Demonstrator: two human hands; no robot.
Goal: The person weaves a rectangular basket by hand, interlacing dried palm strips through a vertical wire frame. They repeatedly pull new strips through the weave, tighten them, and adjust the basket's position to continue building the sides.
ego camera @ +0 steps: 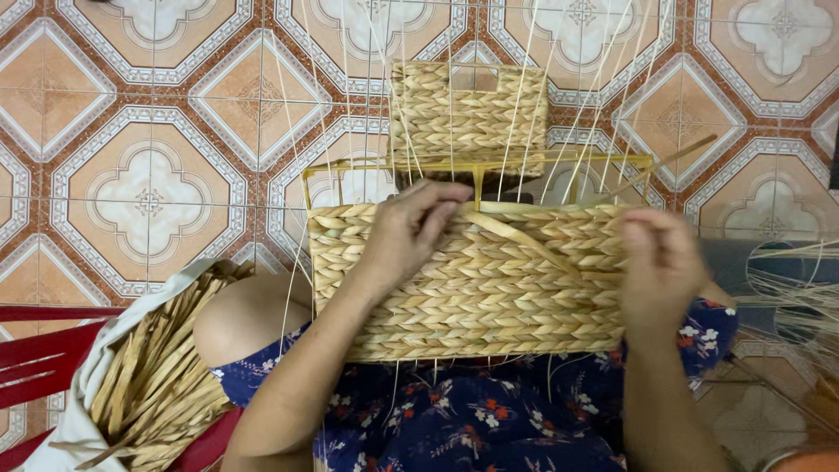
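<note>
The half-woven basket (472, 280) rests on the person's lap with its finished side facing up, so the top edge, where weaving is under way, is within easy reach of both hands. The left hand (411, 232) lies on that top edge, fingers (446, 199) curled narrowly over the last row and pressing it flat against the yellow wire frame (476, 166) (which stands bare above the woven part). The right hand (660, 262), at the basket's right end, pinches a flat straw strand (524, 240) that runs slantwise back across the weave, held taut. Thin upright strings (524, 79) rise from the basket past its far wall. Left of the basket, a bundle of dried straw (149, 376) lies in a cloth on a red chair (35, 350).
</note>
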